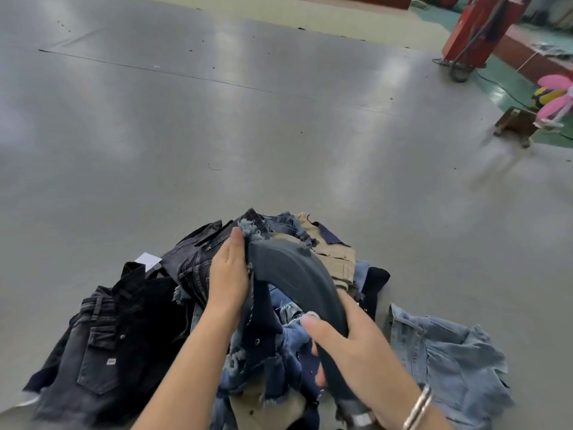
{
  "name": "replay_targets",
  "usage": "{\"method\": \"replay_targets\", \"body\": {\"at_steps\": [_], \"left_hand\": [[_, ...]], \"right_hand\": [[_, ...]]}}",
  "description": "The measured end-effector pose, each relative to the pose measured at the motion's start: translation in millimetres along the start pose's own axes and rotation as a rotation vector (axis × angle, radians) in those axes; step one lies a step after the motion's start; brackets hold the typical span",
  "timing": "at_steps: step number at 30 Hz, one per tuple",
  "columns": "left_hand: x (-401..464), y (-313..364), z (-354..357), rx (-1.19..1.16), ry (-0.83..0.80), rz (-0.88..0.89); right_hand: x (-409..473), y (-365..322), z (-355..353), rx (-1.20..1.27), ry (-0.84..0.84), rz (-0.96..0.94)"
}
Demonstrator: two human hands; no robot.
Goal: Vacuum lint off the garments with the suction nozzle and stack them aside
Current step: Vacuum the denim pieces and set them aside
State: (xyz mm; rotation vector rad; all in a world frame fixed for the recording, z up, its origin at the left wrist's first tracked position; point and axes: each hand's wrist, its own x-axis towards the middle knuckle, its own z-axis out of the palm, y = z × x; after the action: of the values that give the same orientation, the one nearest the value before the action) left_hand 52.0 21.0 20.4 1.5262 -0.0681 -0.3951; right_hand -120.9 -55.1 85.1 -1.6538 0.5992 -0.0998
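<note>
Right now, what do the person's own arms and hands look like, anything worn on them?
Both forearms are bare, with no sleeves in view and no gloves. The left hand has nothing on it that shows. The right hand has a silver metal bangle at the wrist. No rings or watch are visible.

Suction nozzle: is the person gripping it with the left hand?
No. The right hand grips the suction nozzle, while the left hand holds a denim garment.

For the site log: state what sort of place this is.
Probably a garment factory's finishing floor: a heap of denim garments on a broad grey work table, a suction nozzle in the right hand, red machinery behind.
</note>
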Motion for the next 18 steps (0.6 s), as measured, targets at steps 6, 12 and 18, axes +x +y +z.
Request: {"method": "replay_targets", "body": {"at_steps": [6, 12, 18], "left_hand": [[-4, -3, 4, -0.051, -0.235, -0.084], [-10, 0, -3, -0.011, -0.180, -0.080], [1, -2, -5, -0.002, -0.119, -0.110]], "right_hand": [[21, -5, 4, 0.080, 0.141, -0.022], [29, -24, -32, 0.147, 0.229, -0.055], [2, 0, -15, -0.035, -0.056, -0.020]]}}
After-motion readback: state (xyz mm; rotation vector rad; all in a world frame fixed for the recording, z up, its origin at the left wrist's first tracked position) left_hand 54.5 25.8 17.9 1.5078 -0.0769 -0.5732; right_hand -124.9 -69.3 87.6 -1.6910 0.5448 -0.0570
